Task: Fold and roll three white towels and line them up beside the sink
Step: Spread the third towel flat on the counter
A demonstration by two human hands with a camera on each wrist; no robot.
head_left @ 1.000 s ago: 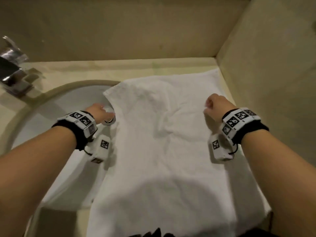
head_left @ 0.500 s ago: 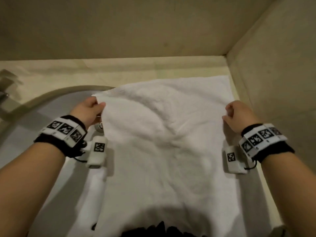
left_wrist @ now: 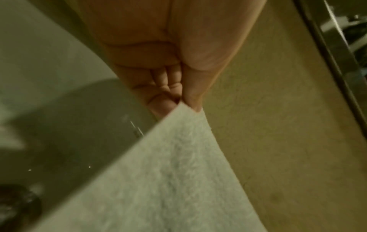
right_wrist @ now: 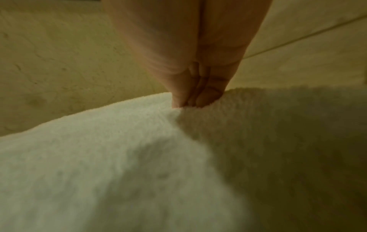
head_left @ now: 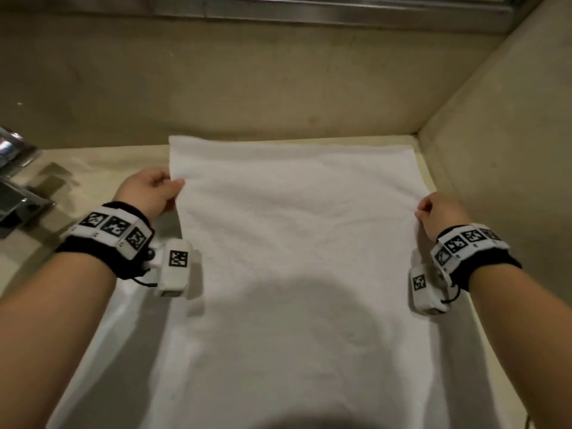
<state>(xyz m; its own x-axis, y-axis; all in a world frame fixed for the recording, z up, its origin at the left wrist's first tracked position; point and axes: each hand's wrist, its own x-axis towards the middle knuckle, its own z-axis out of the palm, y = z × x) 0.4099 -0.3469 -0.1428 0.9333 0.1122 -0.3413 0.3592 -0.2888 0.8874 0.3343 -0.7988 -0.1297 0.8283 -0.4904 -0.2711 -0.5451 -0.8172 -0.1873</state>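
Note:
One white towel [head_left: 297,243] is stretched flat between both hands over the beige counter, its far edge lying near the back wall. My left hand [head_left: 154,190] pinches the towel's left edge; in the left wrist view the thumb and fingers [left_wrist: 168,103] clamp the towel [left_wrist: 168,180]. My right hand [head_left: 433,212] pinches the right edge, and in the right wrist view its fingertips [right_wrist: 194,100] dig into the towel [right_wrist: 119,164]. The towel's near end drops out of view at the bottom. No other towel is in view.
The sink basin [head_left: 102,323] lies at the lower left, partly under the towel's left side. A chrome faucet [head_left: 15,181] stands at the far left. The back wall [head_left: 278,82] and the right side wall [head_left: 501,156] close in the counter corner.
Both hands moved apart and away from me, pulling the towel taut. Its crumpled middle has smoothed out and the far edge now lies straight by the back wall.

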